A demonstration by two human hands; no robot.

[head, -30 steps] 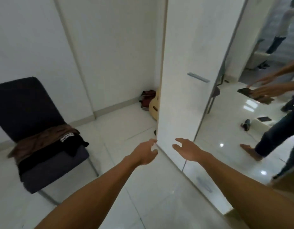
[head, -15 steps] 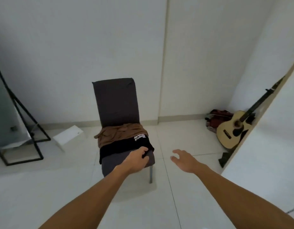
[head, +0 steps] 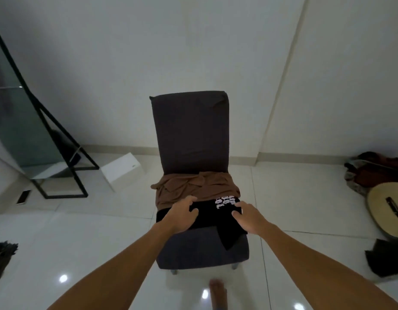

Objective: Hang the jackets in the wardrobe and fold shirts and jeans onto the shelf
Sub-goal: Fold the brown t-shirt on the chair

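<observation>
The dark chair (head: 191,135) stands on the pale tiled floor (head: 305,204) with its back toward the wall, and it serves as the holding place for the clothes waiting to be sorted: 2 garments lie across its seat, within easy reach of someone standing in front of it. The brown garment (head: 193,186) is spread at the rear of the seat against the backrest, and the black shirt (head: 207,217) with a small white print lies in front of it, overlapping its near edge, with 1 corner drooping over the front of the cushion. Being on top and nearest, the black shirt looks like the next piece to be lifted and folded; the wardrobe and shelf are out of view. Off to the side, a framed mirror (head: 25,121) leans at the left and a guitar (head: 386,211) lies at the right edge, well apart from the chair. Both forearms stretch forward and down from the bottom of the view, converging on the seat. The left hand (head: 180,217) rests on the left part of the black shirt, fingers bent as if gathering cloth, though whether it has actually pinched the fabric I cannot tell. The right hand (head: 249,218) hovers at the shirt's right part beside the print, fingers spread and relaxed, gripping nothing.
</observation>
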